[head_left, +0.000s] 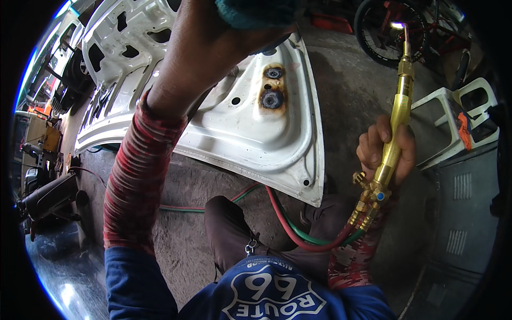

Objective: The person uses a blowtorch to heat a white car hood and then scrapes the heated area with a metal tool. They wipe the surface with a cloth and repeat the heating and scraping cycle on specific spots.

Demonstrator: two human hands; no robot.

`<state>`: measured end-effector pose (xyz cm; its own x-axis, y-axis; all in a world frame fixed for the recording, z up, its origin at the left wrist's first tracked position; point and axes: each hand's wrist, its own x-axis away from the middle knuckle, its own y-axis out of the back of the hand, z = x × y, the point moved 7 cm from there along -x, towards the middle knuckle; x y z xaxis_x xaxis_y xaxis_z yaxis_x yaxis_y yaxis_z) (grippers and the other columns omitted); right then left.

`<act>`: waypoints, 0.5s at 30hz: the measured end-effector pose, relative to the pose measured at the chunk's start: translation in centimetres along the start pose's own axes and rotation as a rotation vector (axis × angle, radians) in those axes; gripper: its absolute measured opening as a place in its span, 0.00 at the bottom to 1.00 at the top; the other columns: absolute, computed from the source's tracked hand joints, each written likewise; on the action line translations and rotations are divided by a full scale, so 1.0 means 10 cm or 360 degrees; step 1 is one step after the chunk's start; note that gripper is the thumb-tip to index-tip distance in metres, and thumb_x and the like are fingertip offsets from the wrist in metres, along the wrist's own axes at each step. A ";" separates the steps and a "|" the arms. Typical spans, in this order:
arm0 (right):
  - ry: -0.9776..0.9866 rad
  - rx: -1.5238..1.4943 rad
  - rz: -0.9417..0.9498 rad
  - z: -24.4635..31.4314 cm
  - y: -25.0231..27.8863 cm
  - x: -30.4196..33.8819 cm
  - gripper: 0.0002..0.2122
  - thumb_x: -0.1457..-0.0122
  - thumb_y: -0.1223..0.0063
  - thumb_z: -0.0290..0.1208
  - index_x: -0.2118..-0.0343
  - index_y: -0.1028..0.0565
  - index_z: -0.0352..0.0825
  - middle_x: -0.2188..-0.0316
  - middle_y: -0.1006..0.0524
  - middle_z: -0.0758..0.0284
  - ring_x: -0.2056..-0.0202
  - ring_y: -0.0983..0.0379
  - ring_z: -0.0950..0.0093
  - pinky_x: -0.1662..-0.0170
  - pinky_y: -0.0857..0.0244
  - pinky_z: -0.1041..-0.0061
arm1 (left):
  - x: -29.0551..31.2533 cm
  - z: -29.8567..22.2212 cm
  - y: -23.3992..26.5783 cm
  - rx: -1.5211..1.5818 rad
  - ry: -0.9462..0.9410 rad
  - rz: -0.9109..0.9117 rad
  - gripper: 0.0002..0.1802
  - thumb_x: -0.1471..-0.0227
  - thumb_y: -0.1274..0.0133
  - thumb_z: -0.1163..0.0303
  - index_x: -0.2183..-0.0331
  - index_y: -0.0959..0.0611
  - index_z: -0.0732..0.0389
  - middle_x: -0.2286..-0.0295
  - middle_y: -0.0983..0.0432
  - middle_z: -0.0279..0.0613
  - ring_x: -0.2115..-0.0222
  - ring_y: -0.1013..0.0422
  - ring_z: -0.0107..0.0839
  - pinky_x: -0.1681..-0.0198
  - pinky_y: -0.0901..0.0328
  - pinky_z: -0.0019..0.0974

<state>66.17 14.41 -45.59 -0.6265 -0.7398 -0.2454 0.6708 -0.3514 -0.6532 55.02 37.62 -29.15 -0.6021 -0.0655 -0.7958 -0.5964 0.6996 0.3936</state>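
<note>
My right hand (386, 149) is wrapped round a brass gas torch (397, 106), held upright. Its bent tip glows with a small bright flame. Red and green hoses run from the valves at its lower end. My left hand (234, 40) is raised very near the camera, against a fuzzy teal piece of cloth (256, 12) that the top edge cuts off. Its fingers are hidden, so its grip does not show. Beyond that forearm lies a white metal vehicle panel (250, 133) with two scorched, round weld patches (272, 98) near its right side.
A white plastic chair (448, 106) with an orange item on it stands right, near a grey vented panel (458, 202). A bicycle wheel (373, 32) is behind the torch tip. The red and green hoses (184, 208) cross the concrete floor. Assorted workshop items crowd the left.
</note>
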 end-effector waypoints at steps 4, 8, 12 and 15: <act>0.0020 -0.0022 -0.0030 -0.01 -0.01 -0.01 0.16 0.36 0.54 0.46 0.72 0.33 0.38 0.87 0.36 0.73 0.87 0.43 0.83 0.83 0.52 0.82 | -0.06 0.13 -0.04 0.0084 0.0023 -0.0013 0.44 0.58 0.29 0.77 0.46 0.40 0.64 0.53 0.31 0.45 0.53 0.29 0.30 0.50 0.30 0.35; 0.0057 -0.0018 -0.0050 -0.01 -0.02 -0.01 0.15 0.36 0.54 0.45 0.72 0.33 0.38 0.87 0.36 0.73 0.87 0.43 0.83 0.83 0.51 0.82 | -0.10 0.24 -0.05 -0.0081 -0.0075 -0.0026 0.40 0.57 0.30 0.78 0.48 0.37 0.63 0.56 0.29 0.43 0.57 0.29 0.28 0.53 0.30 0.34; 0.0080 -0.0036 -0.0050 0.02 -0.03 -0.01 0.15 0.36 0.54 0.45 0.71 0.33 0.38 0.87 0.36 0.73 0.87 0.42 0.83 0.83 0.51 0.82 | -0.08 0.34 -0.07 -0.0139 -0.0127 -0.0004 0.38 0.57 0.30 0.77 0.49 0.36 0.63 0.58 0.28 0.42 0.59 0.29 0.28 0.56 0.31 0.34; 0.0112 -0.0056 -0.0104 0.04 -0.02 0.02 0.15 0.36 0.54 0.45 0.71 0.33 0.37 0.86 0.35 0.73 0.87 0.41 0.83 0.83 0.50 0.82 | -0.05 0.38 -0.07 -0.0257 -0.0190 -0.0003 0.37 0.57 0.30 0.75 0.50 0.35 0.63 0.59 0.28 0.42 0.59 0.29 0.29 0.56 0.31 0.35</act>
<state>66.11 14.07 -45.23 -0.6959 -0.6731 -0.2503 0.6137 -0.3764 -0.6941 57.71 39.84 -30.77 -0.5392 0.0246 -0.8418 -0.6807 0.5757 0.4529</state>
